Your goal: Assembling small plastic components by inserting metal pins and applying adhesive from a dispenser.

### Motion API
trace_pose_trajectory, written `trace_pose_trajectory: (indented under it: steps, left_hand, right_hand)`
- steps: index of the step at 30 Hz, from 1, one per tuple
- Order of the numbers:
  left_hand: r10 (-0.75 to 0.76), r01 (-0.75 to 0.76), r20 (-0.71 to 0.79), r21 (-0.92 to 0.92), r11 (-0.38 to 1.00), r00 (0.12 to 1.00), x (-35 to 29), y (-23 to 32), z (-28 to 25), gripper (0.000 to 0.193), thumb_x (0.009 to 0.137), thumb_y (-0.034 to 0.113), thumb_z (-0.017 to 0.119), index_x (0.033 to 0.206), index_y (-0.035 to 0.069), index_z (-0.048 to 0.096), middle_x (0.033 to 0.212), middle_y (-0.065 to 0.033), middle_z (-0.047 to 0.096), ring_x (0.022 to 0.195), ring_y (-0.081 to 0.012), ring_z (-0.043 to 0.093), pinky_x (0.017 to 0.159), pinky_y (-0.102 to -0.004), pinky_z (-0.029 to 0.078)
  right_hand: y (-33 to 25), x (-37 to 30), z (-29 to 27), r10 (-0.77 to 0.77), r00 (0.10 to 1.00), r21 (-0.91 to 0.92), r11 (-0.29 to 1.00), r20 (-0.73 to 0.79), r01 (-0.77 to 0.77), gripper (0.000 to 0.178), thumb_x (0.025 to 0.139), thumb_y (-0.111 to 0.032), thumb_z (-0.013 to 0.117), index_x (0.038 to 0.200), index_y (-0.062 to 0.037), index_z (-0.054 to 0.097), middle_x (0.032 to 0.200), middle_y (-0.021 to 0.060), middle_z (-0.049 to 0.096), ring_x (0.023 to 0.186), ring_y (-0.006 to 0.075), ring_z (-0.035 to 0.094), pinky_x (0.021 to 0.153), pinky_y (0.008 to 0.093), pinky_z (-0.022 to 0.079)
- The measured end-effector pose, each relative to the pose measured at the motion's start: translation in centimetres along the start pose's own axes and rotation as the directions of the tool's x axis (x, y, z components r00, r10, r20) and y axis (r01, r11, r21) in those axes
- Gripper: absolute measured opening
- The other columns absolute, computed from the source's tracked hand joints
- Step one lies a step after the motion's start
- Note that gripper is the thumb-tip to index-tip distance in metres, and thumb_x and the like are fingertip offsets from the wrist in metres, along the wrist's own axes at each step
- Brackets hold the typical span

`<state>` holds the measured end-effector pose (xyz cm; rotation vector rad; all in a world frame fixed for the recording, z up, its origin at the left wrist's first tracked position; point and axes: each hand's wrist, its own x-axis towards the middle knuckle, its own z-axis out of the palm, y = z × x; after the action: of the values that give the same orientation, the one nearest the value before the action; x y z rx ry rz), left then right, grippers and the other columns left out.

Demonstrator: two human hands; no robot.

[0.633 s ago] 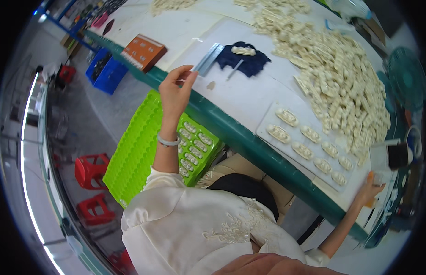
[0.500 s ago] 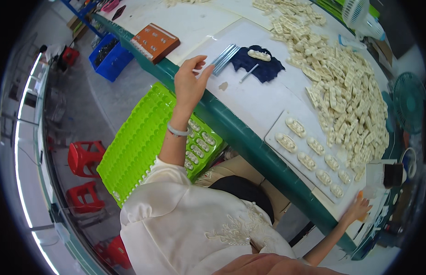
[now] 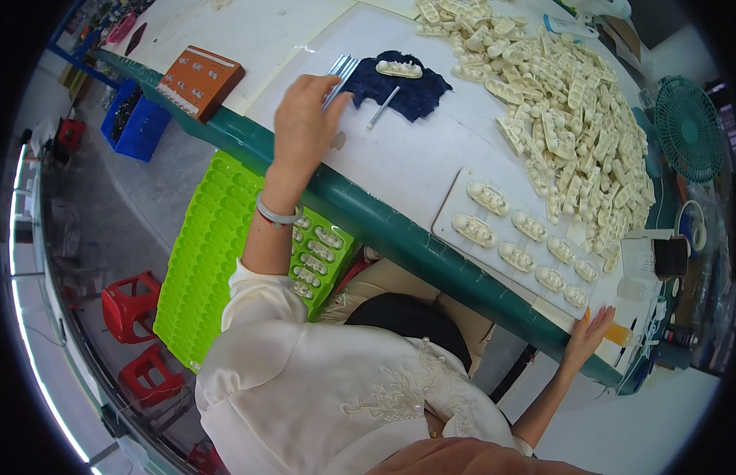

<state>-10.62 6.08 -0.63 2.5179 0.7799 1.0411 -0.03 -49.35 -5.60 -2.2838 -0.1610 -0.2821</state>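
Beside the person's left, below the green table edge [image 3: 384,212], sits one bright green tray [image 3: 213,237]; at least five pale moulded pieces [image 3: 313,264] show clearly in its pockets, with others partly behind the left forearm. At the table's near right end is the right hand [image 3: 587,339], its fingers extended and spread, with nothing seen in its grasp; just right of it lies one amber block [image 3: 618,334]. One white board [image 3: 455,207] lies near that hand, bearing eight cream pieces [image 3: 516,256] in uneven rows. Farther left, the left hand [image 3: 304,119], with one pale bangle [image 3: 277,212] at its wrist, reaches over the table; its fingers are bent and its thumb stands apart, but whether they pinch anything cannot be told. Right at those fingertips lies one bundle of silvery-blue rods [image 3: 344,70], too close-set to count, against the left side of one dark blue cloth [image 3: 422,93]. Upon the cloth are one single cream piece [image 3: 399,70] and one loose rod [image 3: 384,108], which overhangs its lower edge. Beyond, one heap of cream pieces [image 3: 570,119] is too jumbled to number; one orange block [image 3: 201,79] rests to the far left, and one green fan [image 3: 688,127] stands at the far right.
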Motion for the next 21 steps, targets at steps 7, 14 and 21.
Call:
trace_pose_trajectory:
  steps: [7,14,21]
  left_hand:
    - [0.235,-0.228,0.183,-0.057,0.972,0.955,-0.3,0.6,3.7,0.030,0.087,0.009,0.060,0.116,0.005,0.056,0.089,-0.0121,0.061,0.076,-0.0204,0.059,0.069,-0.0314,0.047]
    - [0.549,-0.225,0.415,-0.611,0.759,0.725,-2.9,12.2,-4.2,0.029,0.080,-0.003,0.058,0.108,0.000,0.060,0.088,-0.0104,0.057,0.076,-0.0198,0.057,0.065,-0.0273,0.048]
    - [0.807,-0.092,0.317,-0.906,0.413,0.498,-6.8,20.2,-1.9,0.029,0.070,-0.009,0.072,0.096,0.001,0.066,0.093,-0.0104,0.062,0.077,-0.0181,0.063,0.063,-0.0291,0.051]
  right_hand:
    - [-1.4,-0.6,0.1,0.002,0.996,0.121,0.993,-0.090,0.009,0.054,0.093,-0.003,0.046,0.141,0.0070,0.024,0.143,0.0215,0.033,0.132,0.0279,0.036,0.110,0.0354,0.026]
    - [-13.9,-4.9,0.7,-0.262,0.959,0.527,0.833,0.109,0.168,0.052,0.090,-0.001,0.050,0.138,0.0027,0.032,0.121,0.0143,0.054,0.095,0.0175,0.061,0.074,0.0242,0.050]
    - [-14.9,-3.5,2.4,-0.114,0.533,0.492,0.580,0.838,-0.649,0.024,0.093,-0.003,0.053,0.116,0.0022,0.059,0.083,0.0072,0.063,0.063,0.0114,0.061,0.061,0.0223,0.049]
